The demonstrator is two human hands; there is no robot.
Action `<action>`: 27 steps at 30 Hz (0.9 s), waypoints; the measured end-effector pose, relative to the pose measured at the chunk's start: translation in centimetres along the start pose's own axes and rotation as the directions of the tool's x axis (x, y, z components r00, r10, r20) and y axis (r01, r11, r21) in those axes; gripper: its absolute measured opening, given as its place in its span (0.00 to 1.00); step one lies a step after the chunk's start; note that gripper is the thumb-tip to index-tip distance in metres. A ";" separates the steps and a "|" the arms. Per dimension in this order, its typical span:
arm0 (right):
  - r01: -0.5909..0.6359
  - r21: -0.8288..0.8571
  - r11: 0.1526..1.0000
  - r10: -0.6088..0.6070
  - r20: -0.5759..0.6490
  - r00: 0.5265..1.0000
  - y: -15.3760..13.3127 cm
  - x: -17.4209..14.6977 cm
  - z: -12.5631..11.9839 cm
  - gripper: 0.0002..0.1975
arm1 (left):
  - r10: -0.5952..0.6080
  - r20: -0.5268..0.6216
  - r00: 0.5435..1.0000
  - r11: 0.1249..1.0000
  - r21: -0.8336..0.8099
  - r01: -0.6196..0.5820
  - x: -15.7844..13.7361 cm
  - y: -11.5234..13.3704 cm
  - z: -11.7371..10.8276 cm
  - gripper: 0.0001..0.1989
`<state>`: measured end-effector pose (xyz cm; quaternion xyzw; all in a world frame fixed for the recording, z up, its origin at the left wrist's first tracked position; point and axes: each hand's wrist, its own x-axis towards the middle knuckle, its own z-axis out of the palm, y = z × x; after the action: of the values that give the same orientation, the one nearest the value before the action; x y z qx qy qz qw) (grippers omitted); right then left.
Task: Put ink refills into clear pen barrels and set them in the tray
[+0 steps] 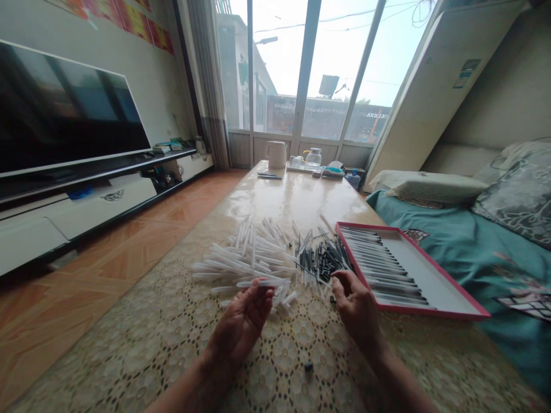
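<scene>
Tray [456, 313]: one, pink-rimmed, shallow, on the table [275, 198]; landmark for all places below.
Pens in tray [387, 269]: many, side by side in a row along the tray's left part; its right part shows bare floor. Probably laid parallel so that they neither roll nor tangle.
Left hand [245, 321]: well left of the tray, palm turned up, thumb and fingers pinching one tube. The upturned palm probably steadies it.
Held tube [246, 284]: one, whitish, in the left fingertips, pointing roughly sideways to the tray and lying above the near edge of the tube heap.
Right hand [355, 304]: just beside the tray's near left corner; thumb and forefinger closed, seemingly pinching the end of one thin rod. A grip at the end would leave its length free.
Thin rod [312, 272]: one, dark for most of its length, reaching from the right fingertips away from the tray.
Tube heap [247, 258]: whitish, loose, well left of the tray, beyond the left hand.
Black parts [325, 264]: heaped close against the tray's left side, likely for short reach by the right hand.
Loose cap [308, 367]: one, black, apart, left of the tray and nearer the person.
</scene>
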<state>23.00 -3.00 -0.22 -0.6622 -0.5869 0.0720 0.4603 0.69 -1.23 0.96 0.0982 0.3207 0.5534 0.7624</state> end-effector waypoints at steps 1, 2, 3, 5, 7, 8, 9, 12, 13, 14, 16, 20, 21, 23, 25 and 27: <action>-0.004 -0.058 0.998 0.005 0.020 1.000 0.4 0.2 -0.1 0.09 | 0.005 -0.004 1.000 1.000 0.000 -0.005 0.0 0.1 0.1 0.12; 0.003 -0.106 0.994 0.004 0.059 0.998 0.6 0.4 -0.2 0.07 | 0.008 -0.003 1.000 1.000 0.006 -0.008 0.0 0.1 0.1 0.12; 0.014 -0.147 0.989 0.000 0.099 0.995 0.8 0.5 -0.3 0.06 | 0.009 0.000 1.000 1.000 0.016 -0.009 0.0 0.1 0.1 0.12; 0.050 -0.206 0.977 -0.015 0.164 0.986 0.9 0.5 -0.4 0.05 | 0.012 0.004 1.000 0.999 0.049 -0.012 0.0 0.0 0.1 0.10; 0.106 -0.255 0.961 -0.054 0.204 0.978 0.9 0.3 -0.4 0.04 | 0.021 0.001 1.000 0.996 0.091 -0.021 0.1 -0.1 0.0 0.09; 0.138 -0.279 0.950 -0.079 0.214 0.974 0.8 0.3 -0.3 0.04 | 0.029 -0.003 1.000 0.993 0.111 -0.028 0.1 -0.2 0.0 0.08; 0.167 -0.305 0.938 -0.101 0.220 0.970 0.8 0.2 -0.2 0.03 | 0.035 -0.009 0.999 0.991 0.128 -0.034 0.1 -0.3 0.0 0.07; 0.204 -0.378 0.903 -0.136 0.200 0.970 0.8 0.1 0.0 0.02 | 0.044 -0.035 0.998 0.987 0.157 -0.038 0.1 -0.3 0.1 0.06; 0.201 -0.398 0.895 -0.137 0.184 0.973 0.9 0.1 -0.1 0.02 | 0.044 -0.040 0.998 0.986 0.161 -0.037 0.0 -0.3 0.1 0.06; 0.195 -0.414 0.889 -0.133 0.174 0.976 1.0 0.2 -0.2 0.02 | 0.042 -0.043 0.998 0.986 0.163 -0.034 0.0 -0.3 0.2 0.06; 0.183 -0.436 0.881 -0.111 0.186 0.976 1.1 0.2 -0.5 0.02 | 0.042 -0.045 0.998 0.985 0.167 -0.034 0.0 -0.2 0.3 0.07; 0.159 -0.470 0.869 -0.041 0.252 0.967 1.3 -0.1 -0.9 0.02 | 0.042 -0.054 0.998 0.983 0.179 -0.032 -0.1 -0.2 0.2 0.07; 0.161 -0.469 0.868 -0.036 0.264 0.964 1.3 -0.1 -0.9 0.02 | 0.040 -0.057 0.998 0.983 0.183 -0.028 -0.1 -0.3 0.2 0.07; 0.180 -0.451 0.874 -0.048 0.288 0.956 1.5 -0.2 -0.8 0.02 | 0.037 -0.065 0.997 0.982 0.189 -0.024 -0.2 -0.3 0.2 0.07; 0.202 -0.429 0.880 -0.070 0.304 0.950 1.8 -0.2 -0.7 0.01 | 0.033 -0.067 0.997 0.981 0.194 -0.020 -0.2 -0.3 0.2 0.06; 0.216 -0.420 0.881 -0.086 0.307 0.948 2.0 -0.1 -0.5 0.02 | 0.031 -0.053 0.998 0.980 0.196 -0.020 -0.2 -0.3 0.3 0.06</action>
<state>24.70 -3.16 -1.35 -0.6851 -0.6969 -0.0088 0.2120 1.03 -1.48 1.13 0.1612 0.3935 0.5315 0.7326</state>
